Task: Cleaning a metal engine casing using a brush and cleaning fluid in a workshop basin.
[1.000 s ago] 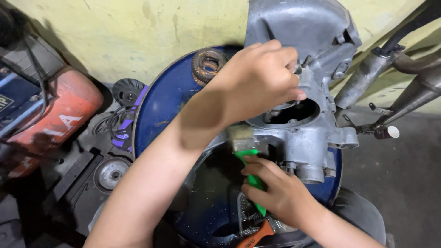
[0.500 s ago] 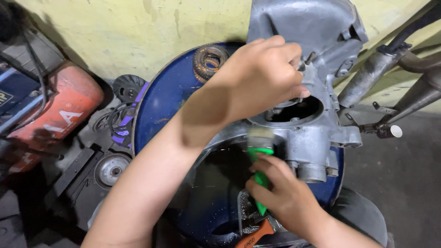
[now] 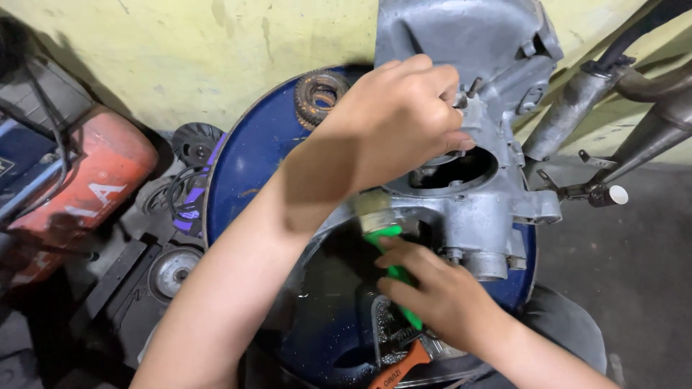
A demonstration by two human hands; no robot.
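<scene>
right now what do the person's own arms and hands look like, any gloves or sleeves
Both are bare: the left hand and right hand wear no gloves, and no rings or watch show. No sleeves reach the forearms as far as the view shows. The fingers are uncovered too.

engine casing (image 3: 476, 209) top cropped, brush (image 3: 393, 270) handle hidden by right hand (image 3: 440, 295)

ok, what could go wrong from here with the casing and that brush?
1. The engine casing stands partly over the rim of the blue drum, steadied only by the left hand; if the grip slips it could tip.
2. The right hand works the green-handled brush above dark liquid in the basin; splashes seem likely.
3. A gear lying near the drum's edge could get knocked off.
</scene>
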